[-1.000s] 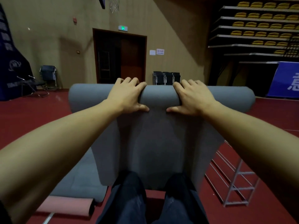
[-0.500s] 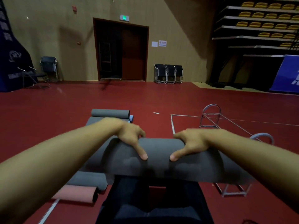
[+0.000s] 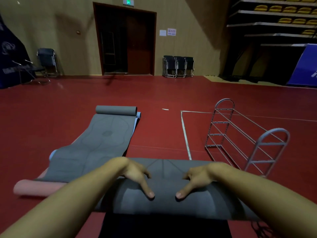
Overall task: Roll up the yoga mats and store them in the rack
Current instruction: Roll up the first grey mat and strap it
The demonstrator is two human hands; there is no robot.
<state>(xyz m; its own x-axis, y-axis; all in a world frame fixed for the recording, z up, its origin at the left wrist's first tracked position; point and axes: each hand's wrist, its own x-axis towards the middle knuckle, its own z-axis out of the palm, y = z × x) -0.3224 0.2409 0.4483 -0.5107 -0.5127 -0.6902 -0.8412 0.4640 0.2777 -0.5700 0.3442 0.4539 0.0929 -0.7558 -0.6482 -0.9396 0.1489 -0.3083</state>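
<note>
A grey yoga mat (image 3: 164,170) lies crosswise low in front of me, curling over at its near edge. My left hand (image 3: 137,176) and my right hand (image 3: 197,179) both grip that curled edge, thumbs on the near side, fingers over the far side. Left of it, another grey yoga mat (image 3: 104,134) is spread along the floor with its far end rolled, lying over a blue mat whose edge shows. A pink rolled mat (image 3: 37,188) rests at the near left. The metal rack (image 3: 247,140) stands on the floor to the right, with nothing on its shelves.
The red sports floor (image 3: 161,93) stretches to a wall with a dark doorway (image 3: 127,40). Folded chairs (image 3: 178,66) lean by the wall, a chair (image 3: 48,60) stands at far left, and tiered seating (image 3: 283,18) rises at the right. My dark trousers (image 3: 164,227) show below the mat.
The mat, held up high in front of my view a second ago, has come down low toward the floor with both hands still on its rolled edge; the floor, other mats and rack are now visible.
</note>
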